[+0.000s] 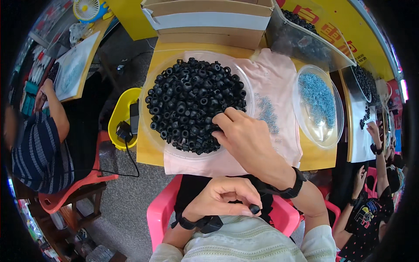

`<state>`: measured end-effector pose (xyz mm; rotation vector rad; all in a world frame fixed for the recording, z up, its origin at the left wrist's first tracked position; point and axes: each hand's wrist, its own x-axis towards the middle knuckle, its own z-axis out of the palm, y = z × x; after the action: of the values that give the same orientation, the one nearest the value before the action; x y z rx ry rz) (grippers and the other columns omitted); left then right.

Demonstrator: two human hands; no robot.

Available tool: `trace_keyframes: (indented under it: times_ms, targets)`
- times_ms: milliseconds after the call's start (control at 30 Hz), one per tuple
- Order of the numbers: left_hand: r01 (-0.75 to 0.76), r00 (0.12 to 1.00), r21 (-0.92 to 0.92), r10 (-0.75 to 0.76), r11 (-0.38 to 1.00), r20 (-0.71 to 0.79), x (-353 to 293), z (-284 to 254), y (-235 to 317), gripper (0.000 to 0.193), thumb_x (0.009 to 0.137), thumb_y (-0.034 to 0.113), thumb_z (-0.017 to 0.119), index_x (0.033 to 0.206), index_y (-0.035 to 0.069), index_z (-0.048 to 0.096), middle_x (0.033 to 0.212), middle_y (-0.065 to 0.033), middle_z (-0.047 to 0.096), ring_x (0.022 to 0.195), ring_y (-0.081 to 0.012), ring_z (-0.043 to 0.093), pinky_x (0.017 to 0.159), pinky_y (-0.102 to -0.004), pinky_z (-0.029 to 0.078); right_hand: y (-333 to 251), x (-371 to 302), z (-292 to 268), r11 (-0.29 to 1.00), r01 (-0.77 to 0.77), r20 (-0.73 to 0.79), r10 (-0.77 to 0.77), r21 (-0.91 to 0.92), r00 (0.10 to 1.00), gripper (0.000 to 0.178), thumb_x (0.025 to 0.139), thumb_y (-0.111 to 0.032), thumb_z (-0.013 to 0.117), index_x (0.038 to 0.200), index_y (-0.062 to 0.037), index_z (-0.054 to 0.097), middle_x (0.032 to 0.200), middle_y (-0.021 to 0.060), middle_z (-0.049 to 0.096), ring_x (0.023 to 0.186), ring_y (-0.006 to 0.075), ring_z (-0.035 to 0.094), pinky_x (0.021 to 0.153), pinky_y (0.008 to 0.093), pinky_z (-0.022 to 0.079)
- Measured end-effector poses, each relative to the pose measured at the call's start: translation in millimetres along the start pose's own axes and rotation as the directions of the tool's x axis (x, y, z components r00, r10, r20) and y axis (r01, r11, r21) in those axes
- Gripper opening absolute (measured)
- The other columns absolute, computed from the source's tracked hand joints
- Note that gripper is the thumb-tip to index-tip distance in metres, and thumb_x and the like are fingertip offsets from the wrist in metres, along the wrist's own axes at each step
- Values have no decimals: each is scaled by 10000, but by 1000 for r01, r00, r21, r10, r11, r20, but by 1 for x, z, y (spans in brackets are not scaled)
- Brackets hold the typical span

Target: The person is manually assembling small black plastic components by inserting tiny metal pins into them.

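Note:
A wide, clear round tray [152, 76] holds a heaped pile of small hollow black plastic pieces [192, 105]. My right hand [246, 135] reaches into the pile's right edge, its thumb and fingers curled together among the pieces; what lies between the fingertips is hidden. Nearer to me, in front of my body, my left hand [222, 196] pinches one small black plastic piece [254, 209] between thumb and fingers. A pink cloth [279, 78] lies under the tray, with a patch of tiny bluish thin pieces [267, 114] on it, right of my right hand.
An oval clear tray [321, 135] of tiny bluish pieces [316, 94] stands at right. Behind are a cardboard box [214, 37] and a clear bin [323, 54]. A yellow basket [117, 109] with a cabled adapter is left of the table. Other people work on both sides.

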<state>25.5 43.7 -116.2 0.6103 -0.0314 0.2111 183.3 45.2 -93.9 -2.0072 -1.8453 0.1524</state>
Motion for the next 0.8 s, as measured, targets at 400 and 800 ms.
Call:
trace_keyframes:
  times_ms: [400,800]
  targets:
    - [-33,999,-33,33,999,-1,-4,8,-4,197,831,-92,665,1023,-62,634,1026,-146,605,929,-209,644,830,-313,539,10,-2,0,997,51,-89,-57,-63,994,73,781,-114,642,788,-66,588,825,67,558,808,238,624,567,356,523]
    - [-74,996,17,75,997,-54,-10,11,-8,219,797,-52,710,1004,-70,639,990,-218,632,869,-307,674,720,-365,565,-8,-7,-9,998,69,109,-69,7,992,128,786,-160,690,861,-62,655,805,77,590,729,300,640,614,400,508]
